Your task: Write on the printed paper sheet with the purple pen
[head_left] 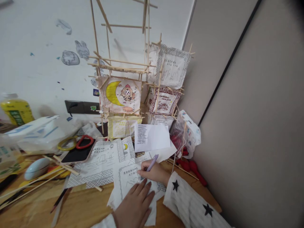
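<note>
A lilac pen (152,162) stands tilted in my right hand (155,172), its tip down at a sheet of drawing paper (123,180). The sheet carries a patterned border, handwritten characters and line drawings. Across its lower part my left hand (135,204) lies flat, fingers stretched out and close to the right hand. The pen tip is hidden by my fingers. Beyond the sheet, a white page with handwritten lines (158,139) leans against a stick frame. More bordered drawings (102,161) lie to the left, partly overlapping.
A stick frame (121,60) with decorated paper panels (121,95) rises at the back. Left are scissors with red handles (85,142), a phone (77,153), loose sticks (35,182), a pencil (59,199) and a yellow bottle (16,107). Red balloons (193,167) lie right, near a grey panel (247,110).
</note>
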Demonstrator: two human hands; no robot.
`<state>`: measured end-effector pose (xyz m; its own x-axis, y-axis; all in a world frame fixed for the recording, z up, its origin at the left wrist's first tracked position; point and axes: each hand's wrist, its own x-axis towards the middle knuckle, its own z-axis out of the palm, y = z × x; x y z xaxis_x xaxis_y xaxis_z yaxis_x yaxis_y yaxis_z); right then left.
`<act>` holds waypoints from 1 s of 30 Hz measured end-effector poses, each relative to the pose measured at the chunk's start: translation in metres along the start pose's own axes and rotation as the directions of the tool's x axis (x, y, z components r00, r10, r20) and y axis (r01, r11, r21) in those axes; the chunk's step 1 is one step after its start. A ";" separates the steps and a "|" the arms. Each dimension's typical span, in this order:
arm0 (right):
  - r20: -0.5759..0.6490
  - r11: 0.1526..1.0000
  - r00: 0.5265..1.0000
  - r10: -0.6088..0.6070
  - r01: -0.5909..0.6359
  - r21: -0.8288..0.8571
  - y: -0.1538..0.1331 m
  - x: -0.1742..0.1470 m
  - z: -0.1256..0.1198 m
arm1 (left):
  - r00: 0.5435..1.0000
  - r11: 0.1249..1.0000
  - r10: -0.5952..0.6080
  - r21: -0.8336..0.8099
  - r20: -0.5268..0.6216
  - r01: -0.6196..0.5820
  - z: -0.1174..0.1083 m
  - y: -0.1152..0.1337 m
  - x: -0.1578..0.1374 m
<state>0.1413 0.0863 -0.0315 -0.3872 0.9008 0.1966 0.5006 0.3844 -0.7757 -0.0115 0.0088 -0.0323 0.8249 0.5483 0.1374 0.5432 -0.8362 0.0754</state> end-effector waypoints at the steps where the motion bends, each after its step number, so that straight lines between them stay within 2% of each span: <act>1: -0.010 1.000 1.000 0.001 -0.001 -0.004 0.000 0.000 0.000 | 1.000 1.000 -0.002 0.004 0.008 0.002 -0.001 0.000 0.000; 8: -0.036 1.000 0.999 -0.016 0.015 -0.008 -0.003 -0.002 -0.001 | 0.999 1.000 0.008 -0.015 -0.035 -0.009 0.002 -0.001 -0.001; 14: -0.032 1.000 0.999 -0.029 0.029 0.001 -0.001 -0.001 -0.001 | 1.000 1.000 -0.011 0.008 0.022 0.011 -0.004 0.002 0.001; 30: -0.036 0.999 0.998 -0.042 0.042 0.019 -0.002 -0.001 -0.001 | 0.999 1.000 0.017 0.015 -0.034 -0.017 0.003 0.000 0.000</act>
<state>0.1418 0.0846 -0.0299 -0.3794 0.8908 0.2503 0.4689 0.4183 -0.7779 -0.0107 0.0089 -0.0353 0.8284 0.5332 0.1719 0.5318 -0.8449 0.0581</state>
